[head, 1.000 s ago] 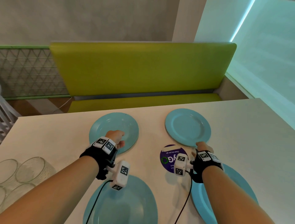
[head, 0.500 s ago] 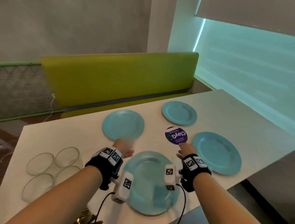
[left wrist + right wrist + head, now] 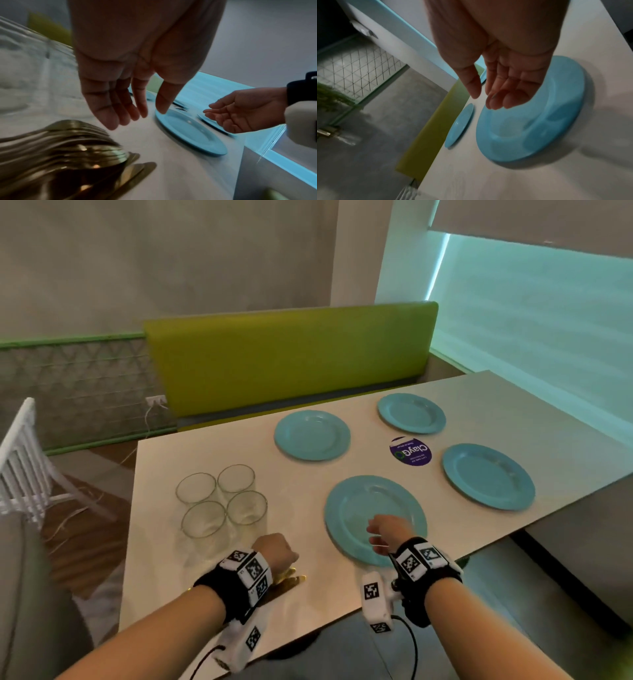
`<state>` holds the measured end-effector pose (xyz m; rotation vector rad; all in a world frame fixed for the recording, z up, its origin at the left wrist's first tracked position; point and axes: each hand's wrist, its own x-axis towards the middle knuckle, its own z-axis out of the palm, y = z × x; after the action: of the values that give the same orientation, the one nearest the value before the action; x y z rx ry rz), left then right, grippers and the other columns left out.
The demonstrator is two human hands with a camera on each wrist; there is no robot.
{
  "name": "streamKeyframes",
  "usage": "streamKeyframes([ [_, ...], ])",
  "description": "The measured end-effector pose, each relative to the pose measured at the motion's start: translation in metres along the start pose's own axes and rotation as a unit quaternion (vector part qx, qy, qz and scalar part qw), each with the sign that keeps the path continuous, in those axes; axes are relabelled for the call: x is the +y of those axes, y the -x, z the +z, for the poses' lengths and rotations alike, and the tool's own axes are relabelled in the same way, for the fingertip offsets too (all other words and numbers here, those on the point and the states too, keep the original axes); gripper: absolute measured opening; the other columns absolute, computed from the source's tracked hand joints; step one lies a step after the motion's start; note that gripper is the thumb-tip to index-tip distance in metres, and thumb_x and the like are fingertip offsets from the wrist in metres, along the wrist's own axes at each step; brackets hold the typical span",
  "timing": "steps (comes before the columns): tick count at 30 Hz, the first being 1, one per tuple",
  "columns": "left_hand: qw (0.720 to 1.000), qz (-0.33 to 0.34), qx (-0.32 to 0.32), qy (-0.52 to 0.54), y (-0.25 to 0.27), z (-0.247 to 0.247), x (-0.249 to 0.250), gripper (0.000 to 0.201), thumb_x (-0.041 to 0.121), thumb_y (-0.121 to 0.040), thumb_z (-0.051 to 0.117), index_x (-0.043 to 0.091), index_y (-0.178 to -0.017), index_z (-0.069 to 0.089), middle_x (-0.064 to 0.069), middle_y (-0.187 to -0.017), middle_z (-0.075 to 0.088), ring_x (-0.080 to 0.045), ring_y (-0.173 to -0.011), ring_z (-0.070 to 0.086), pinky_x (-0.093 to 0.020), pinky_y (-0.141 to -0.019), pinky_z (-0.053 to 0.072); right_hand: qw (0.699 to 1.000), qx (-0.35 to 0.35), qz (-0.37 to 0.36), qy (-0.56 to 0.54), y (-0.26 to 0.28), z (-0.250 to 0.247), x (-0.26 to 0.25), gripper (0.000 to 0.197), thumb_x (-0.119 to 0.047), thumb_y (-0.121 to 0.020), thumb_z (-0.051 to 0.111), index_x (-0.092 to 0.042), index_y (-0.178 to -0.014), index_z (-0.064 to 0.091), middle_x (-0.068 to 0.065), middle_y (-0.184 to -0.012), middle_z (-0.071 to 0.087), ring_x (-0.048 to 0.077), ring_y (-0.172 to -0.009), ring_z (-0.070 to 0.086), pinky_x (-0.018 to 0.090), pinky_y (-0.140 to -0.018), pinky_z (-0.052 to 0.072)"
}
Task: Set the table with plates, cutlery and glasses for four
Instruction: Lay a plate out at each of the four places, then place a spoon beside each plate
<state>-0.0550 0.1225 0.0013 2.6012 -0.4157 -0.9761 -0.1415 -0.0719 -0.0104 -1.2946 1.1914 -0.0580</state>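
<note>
Hands (image 3: 275, 553) over table: four plates (image 3: 311, 435), four glasses (image 3: 222, 498).

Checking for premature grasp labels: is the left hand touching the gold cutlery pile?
Apart. The left wrist view shows the left hand open, bare table between its fingertips and the gold cutlery.

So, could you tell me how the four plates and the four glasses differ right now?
The plates are opaque blue and spread apart into four places; the glasses are clear and bunched together near the table's left end. Both sets rest on the table, untouched by the hands.
</note>
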Motion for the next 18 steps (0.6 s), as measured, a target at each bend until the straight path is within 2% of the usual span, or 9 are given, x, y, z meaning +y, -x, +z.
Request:
streamKeyframes([
  [5, 0.988, -0.039, 0.031, -0.143, 0.002, -0.006, -0.037, 0.036, 0.022, -0.094, 0.047, 0.006, -0.124, 0.055, -0.009, -0.130, 0.058, -0.023, -0.119, 0.057, -0.026, -0.095, 0.046, 0.999, -0.020, 0.012, 0.033, 0.008, 0.016, 0.013, 0.021, -0.009, -0.095, 0.045, -0.011, -0.074, 0.048, 0.004, -0.070, 0.051, 0.017, -0.055, 0.045, 0.023, -0.051, 0.036],
  [9, 0.976, -0.070, 0.078, -0.189, 0.001, -0.004, -0.065, 0.044, 0.022, -0.092, 0.050, 0.009, -0.134, 0.042, -0.009, -0.138, 0.045, -0.024, -0.128, 0.046, -0.028, -0.104, 0.037, 0.999, -0.026, 0.018, 0.044, 0.012, 0.022, 0.021, 0.020, -0.007, -0.095, 0.046, -0.010, -0.075, 0.048, 0.005, -0.071, 0.051, 0.018, -0.055, 0.044, 0.024, -0.051, 0.036],
  [11, 0.974, -0.076, 0.066, -0.203, 0.000, -0.001, -0.079, 0.051, 0.024, -0.091, 0.054, 0.009, -0.137, 0.038, -0.009, -0.139, 0.043, -0.025, -0.130, 0.042, -0.031, -0.107, 0.035, 0.998, -0.026, 0.021, 0.047, 0.013, 0.025, 0.023, 0.021, -0.007, -0.094, 0.047, -0.010, -0.074, 0.049, 0.006, -0.070, 0.051, 0.018, -0.056, 0.044, 0.025, -0.051, 0.036],
  [15, 0.981, -0.045, 0.036, -0.188, -0.002, -0.001, -0.094, 0.059, 0.035, -0.085, 0.062, 0.011, -0.135, 0.041, -0.011, -0.136, 0.045, -0.027, -0.126, 0.046, -0.033, -0.104, 0.041, 0.998, -0.033, 0.020, 0.049, 0.015, 0.031, 0.027, 0.023, -0.007, -0.094, 0.047, -0.011, -0.071, 0.047, 0.006, -0.069, 0.050, 0.018, -0.054, 0.043, 0.024, -0.051, 0.034],
  [18, 0.981, -0.009, 0.025, -0.194, -0.005, -0.005, -0.100, 0.059, 0.036, -0.084, 0.066, 0.012, -0.133, 0.046, -0.010, -0.133, 0.048, -0.026, -0.123, 0.049, -0.032, -0.102, 0.042, 0.998, -0.038, 0.017, 0.057, 0.017, 0.034, 0.028, 0.021, -0.007, -0.093, 0.047, -0.011, -0.072, 0.048, 0.006, -0.069, 0.051, 0.019, -0.055, 0.044, 0.024, -0.051, 0.035],
])
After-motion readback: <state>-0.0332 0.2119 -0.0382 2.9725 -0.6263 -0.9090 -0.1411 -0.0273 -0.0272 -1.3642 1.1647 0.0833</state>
